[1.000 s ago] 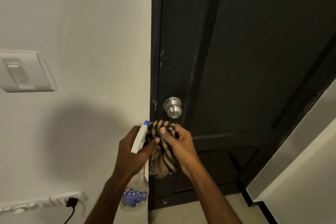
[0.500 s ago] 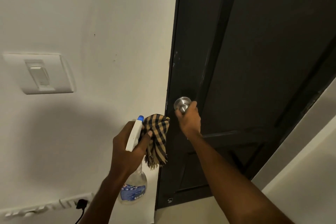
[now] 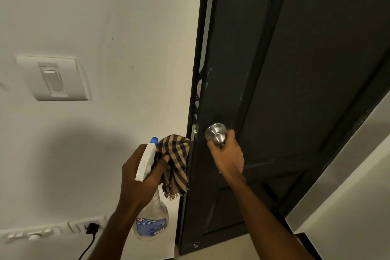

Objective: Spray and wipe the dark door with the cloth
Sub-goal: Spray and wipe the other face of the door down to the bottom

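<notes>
The dark panelled door (image 3: 295, 69) fills the right half of the view and stands slightly ajar, with a narrow gap along its left edge. My right hand (image 3: 226, 157) grips its round silver knob (image 3: 216, 134). My left hand (image 3: 140, 173) holds a clear spray bottle (image 3: 152, 220) with a white trigger head and blue nozzle. The same hand also pinches a tan-and-black checked cloth (image 3: 176, 160), which hangs beside the door's edge.
A white wall (image 3: 105, 17) lies to the left with a light switch plate (image 3: 56, 78). Low on it runs a socket strip with a black plug (image 3: 91, 228). A pale wall (image 3: 348, 207) closes in at the lower right.
My right hand left the cloth and took hold of the knob. The cloth stayed in my left hand with the bottle. The door has swung slightly ajar.
</notes>
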